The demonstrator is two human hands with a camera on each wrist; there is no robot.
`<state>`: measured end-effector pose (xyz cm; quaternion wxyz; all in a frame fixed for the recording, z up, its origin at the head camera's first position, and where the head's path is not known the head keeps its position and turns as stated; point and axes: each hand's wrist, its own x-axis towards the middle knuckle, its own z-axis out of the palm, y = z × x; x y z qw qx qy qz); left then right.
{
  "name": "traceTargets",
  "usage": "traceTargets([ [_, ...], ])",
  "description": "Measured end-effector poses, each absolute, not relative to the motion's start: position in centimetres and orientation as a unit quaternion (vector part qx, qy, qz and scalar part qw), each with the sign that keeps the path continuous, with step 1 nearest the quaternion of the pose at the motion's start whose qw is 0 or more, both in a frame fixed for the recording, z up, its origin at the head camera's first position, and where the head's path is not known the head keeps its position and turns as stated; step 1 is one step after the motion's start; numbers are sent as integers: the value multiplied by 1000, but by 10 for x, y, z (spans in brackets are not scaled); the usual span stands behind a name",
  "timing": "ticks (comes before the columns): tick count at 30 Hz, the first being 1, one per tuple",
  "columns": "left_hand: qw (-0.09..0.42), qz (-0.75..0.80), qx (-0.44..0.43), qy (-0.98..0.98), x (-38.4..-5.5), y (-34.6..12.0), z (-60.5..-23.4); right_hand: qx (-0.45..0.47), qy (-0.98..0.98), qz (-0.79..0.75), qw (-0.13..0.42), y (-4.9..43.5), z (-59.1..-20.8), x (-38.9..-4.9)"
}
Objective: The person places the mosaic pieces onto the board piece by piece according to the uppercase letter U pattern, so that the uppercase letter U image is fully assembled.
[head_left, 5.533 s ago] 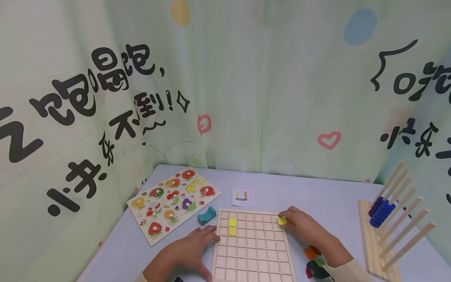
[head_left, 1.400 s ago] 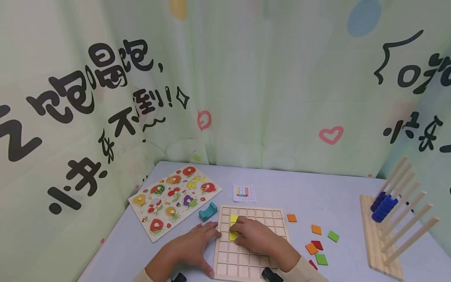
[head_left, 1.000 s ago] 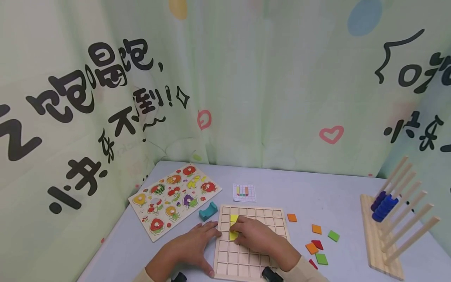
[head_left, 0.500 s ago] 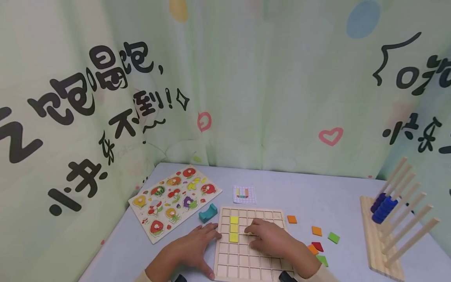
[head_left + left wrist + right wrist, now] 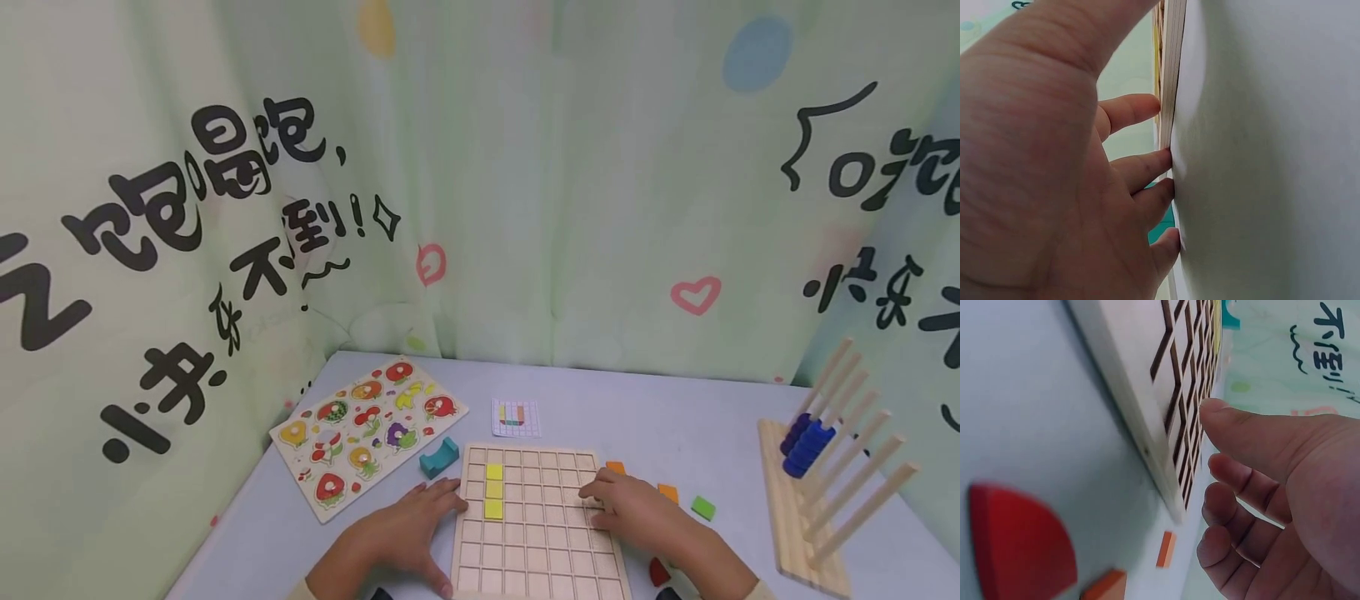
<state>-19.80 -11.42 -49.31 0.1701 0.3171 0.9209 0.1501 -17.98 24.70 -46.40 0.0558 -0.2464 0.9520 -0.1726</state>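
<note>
A wooden grid board (image 5: 540, 533) lies flat on the table. Three yellow square tiles (image 5: 493, 490) sit in its cells, one below another, near the upper left. My left hand (image 5: 405, 533) rests at the board's left side, fingers spread; in the left wrist view, fingertips (image 5: 1163, 159) touch the board's edge and the table. Over the board's right edge is my right hand (image 5: 641, 510), fingers loosely bent. The right wrist view shows nothing between thumb and fingers (image 5: 1222, 503). Orange tiles (image 5: 667, 493), a green tile (image 5: 702, 507) and a red curved piece (image 5: 1025, 544) lie nearby, partly hidden.
Behind the board lies a small pattern card (image 5: 516, 418). A teal curved block (image 5: 439, 457) and a fruit picture board (image 5: 367, 433) are to the left. At far right stands a wooden peg rack (image 5: 772, 492) with blue rings. A curtain (image 5: 562, 208) closes off the back.
A third yellow tile, earlier in my right hand, now sits below the other two. My right hand has let go and moved right to the board's edge. The left hand stays put.
</note>
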Motion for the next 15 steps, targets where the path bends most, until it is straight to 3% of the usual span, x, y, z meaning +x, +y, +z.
traceTargets([
  [6, 164, 145, 326, 920, -198, -113, -493, -235, 958, -164, 25, 268, -463, -173],
  [15, 161, 147, 322, 921, -198, -114, -495, -165, 971, -162, 62, 288, -460, -175],
])
